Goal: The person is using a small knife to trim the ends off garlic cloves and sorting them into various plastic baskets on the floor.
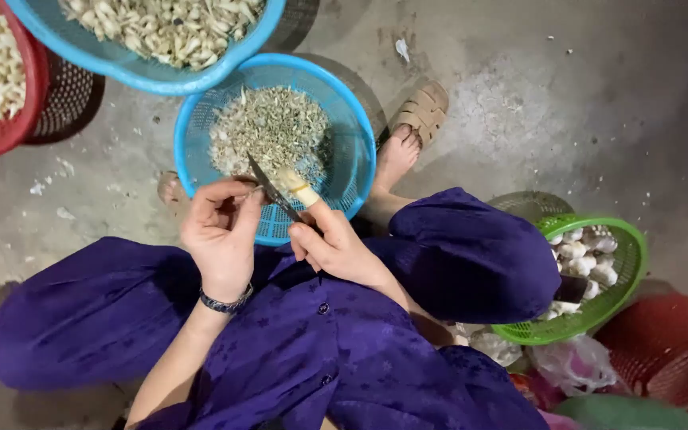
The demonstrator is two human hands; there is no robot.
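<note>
1. Left hand [220,235]: held over the near rim of the blue basket; fingers are curled together, pinching something small at the fingertips. The item is hidden by the fingers, so it cannot be identified with certainty.
2. Right hand [334,245]: closed around the pale handle of a small knife [279,191], whose dark blade is angled up and left toward the left fingertips.
3. Blue basket [344,127]: set on the floor just ahead of the knees; a heap of fine papery trimmings [268,127] is contained in it, directly beneath the blade.
4. Larger blue basket [121,64]: placed at the top edge, filled with peeled garlic cloves [161,24].
5. Red basket [33,87]: at upper left, also loaded with pale cloves.
6. Green basket [631,255]: beside the right knee, whole garlic bulbs [587,251] kept inside.
7. Handling note, as judged: the cut is best made with the blade edge kept short of the fingertips, the piece gripped firmly, and the work kept above the trimmings basket so that scraps are caught there.
</note>
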